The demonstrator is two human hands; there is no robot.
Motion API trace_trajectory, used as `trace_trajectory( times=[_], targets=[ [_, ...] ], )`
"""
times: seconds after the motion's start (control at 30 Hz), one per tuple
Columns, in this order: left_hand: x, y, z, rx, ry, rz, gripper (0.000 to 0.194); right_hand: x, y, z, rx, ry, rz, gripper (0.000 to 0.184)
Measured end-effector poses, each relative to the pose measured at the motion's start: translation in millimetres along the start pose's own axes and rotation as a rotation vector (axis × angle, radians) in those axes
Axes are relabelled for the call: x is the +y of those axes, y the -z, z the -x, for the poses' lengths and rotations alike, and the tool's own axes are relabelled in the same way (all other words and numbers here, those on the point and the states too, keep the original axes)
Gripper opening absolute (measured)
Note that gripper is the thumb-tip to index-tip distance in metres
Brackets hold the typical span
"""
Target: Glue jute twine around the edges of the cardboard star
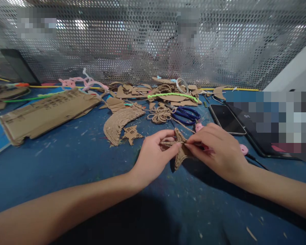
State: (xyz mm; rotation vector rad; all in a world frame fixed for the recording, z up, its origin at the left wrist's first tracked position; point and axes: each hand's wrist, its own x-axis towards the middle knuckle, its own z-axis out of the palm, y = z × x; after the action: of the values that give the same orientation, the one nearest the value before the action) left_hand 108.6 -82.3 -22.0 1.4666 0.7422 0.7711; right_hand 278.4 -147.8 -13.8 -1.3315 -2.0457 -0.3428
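Small star-like piece of brown cardboard (pixel 182 153), edged in rough tan twine, gripped by the left hand (pixel 154 151), with the right hand (pixel 216 148) pinching close at its middle; partly hidden by fingers. Behind, a thin twine strand (pixel 183 125) stretching from the right hand to a loosely looped twine bundle (pixel 160 115) on the blue worktop (pixel 104 177).

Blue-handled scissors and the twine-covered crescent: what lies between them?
In the head view, a loose coil of twine lies between the crescent and the scissors.
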Motion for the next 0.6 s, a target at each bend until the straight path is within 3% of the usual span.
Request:
trace_trajectory(
  times=[0.2,0.33,0.4,0.6],
  targets=[
    [5.2,-0.7,1.4,0.017,-0.039,-0.119,0.011,-2.8,0.9,-0.2,0.001,-0.008,0.011,0.013],
    [3.6,-0.9,1.5,0.031,-0.054,-0.135,0.013,-4.5,2.9,0.3,0.064,-0.033,0.001,0.004],
    [2.2,-0.6,1.2,0.028,-0.054,-0.113,0.015,-4.0,3.8,1.4,0.093,-0.055,-0.006,0.009],
    [2.5,0.9,1.9,-0.010,-0.033,-0.081,0.024,-2.2,2.6,7.7,-0.099,-0.265,-0.249,0.022]
  ],
)
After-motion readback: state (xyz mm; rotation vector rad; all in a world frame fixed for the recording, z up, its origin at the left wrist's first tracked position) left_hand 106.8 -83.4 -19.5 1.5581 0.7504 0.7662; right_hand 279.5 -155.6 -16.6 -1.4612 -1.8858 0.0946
